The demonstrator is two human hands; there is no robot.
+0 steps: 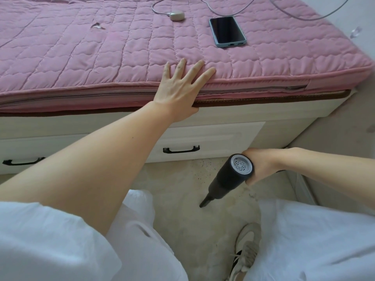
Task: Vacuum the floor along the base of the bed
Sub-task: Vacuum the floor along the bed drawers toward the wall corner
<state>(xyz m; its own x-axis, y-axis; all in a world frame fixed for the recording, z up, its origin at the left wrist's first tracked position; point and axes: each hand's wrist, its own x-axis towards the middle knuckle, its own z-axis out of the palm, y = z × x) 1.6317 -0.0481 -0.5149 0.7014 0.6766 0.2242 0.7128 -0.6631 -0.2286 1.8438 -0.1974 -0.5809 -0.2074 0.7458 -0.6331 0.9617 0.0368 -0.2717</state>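
Gripping the handheld vacuum [231, 177] in the right hand [257, 169], nozzle low over the floor [182, 183] but short of the bed base [203, 136]. Bracing with the left hand [178, 88] spread flat on the mattress edge [253, 86]. Risks missing grit along the base, or knocking the drawer handle [181, 150] when swinging farther in.

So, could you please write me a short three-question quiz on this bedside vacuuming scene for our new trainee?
1. True or false: the left hand lies flat, fingers spread, on the edge of the pink mattress.
2. Which hand holds the handheld vacuum?
A. left
B. right
C. both
3. Fill in: the vacuum's nozzle points down at the ____.

Key:
1. True.
2. B. The right hand has its grip round the vacuum's rear end, near the vented cap.
3. Floor, in front of the bed's drawers. Whether the tip touches it cannot be told.
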